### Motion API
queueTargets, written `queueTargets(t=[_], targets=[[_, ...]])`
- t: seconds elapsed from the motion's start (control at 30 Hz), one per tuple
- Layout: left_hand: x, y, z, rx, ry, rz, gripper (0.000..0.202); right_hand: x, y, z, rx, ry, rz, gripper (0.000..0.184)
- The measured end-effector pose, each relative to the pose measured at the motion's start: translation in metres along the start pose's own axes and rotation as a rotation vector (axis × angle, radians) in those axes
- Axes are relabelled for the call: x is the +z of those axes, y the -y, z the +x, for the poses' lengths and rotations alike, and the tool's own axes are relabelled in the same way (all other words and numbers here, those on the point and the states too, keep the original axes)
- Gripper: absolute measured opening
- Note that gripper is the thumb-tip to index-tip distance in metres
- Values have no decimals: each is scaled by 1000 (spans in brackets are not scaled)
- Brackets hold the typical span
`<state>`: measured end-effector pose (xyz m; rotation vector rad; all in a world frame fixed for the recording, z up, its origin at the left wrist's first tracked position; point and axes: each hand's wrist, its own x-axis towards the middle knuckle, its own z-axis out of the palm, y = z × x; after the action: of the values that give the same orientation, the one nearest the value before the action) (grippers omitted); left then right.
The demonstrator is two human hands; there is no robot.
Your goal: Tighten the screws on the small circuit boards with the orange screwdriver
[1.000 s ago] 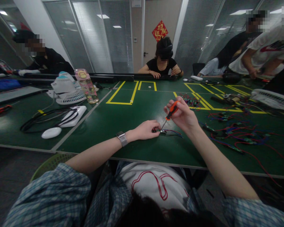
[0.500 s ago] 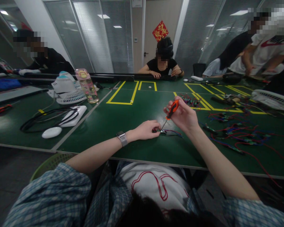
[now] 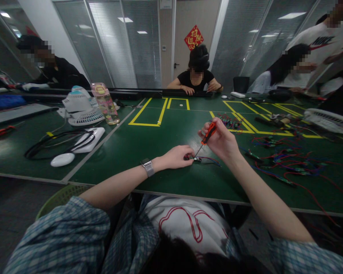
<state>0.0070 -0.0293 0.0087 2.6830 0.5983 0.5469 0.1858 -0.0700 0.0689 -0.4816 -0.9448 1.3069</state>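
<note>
My right hand (image 3: 223, 140) is closed round the orange and black handle of a screwdriver (image 3: 209, 134). Its thin shaft slants down to the left, and the tip meets a small circuit board (image 3: 197, 159) on the green table (image 3: 160, 182). Red and blue wires trail from the board to the right. With its fingers pinched on the board's left end, my left hand (image 3: 180, 156) rests on the tabletop. Those fingertips partly cover the board. The exact spot under the screwdriver tip is too small to make out.
Several wired circuit boards (image 3: 297, 163) lie at the right, with more in a bunch (image 3: 230, 121) beyond my right hand. On the left are a white fan (image 3: 81, 108), a bottle (image 3: 105, 104), a black cable (image 3: 42, 146) and another screwdriver (image 3: 1, 132). Other people sit or stand around the table.
The screwdriver handle has turned and tilted slightly in my right hand. My left hand stays on the circuit board. At the far right, a person in white has straightened up.
</note>
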Motion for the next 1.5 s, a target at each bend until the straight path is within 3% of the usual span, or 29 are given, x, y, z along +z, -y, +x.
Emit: queueTargets(t=[0.67,1.17,1.5], targets=[[-1,-2,0,-4,-3,-1,12,-2,-2,1,-23,15,-26,29],[2,1,0,20,-23,-9,11,-1,-1,1,18,29,-9,13],[1,1,0,6,-16,-9,11,-4,-3,1,-5,-16,27,18]])
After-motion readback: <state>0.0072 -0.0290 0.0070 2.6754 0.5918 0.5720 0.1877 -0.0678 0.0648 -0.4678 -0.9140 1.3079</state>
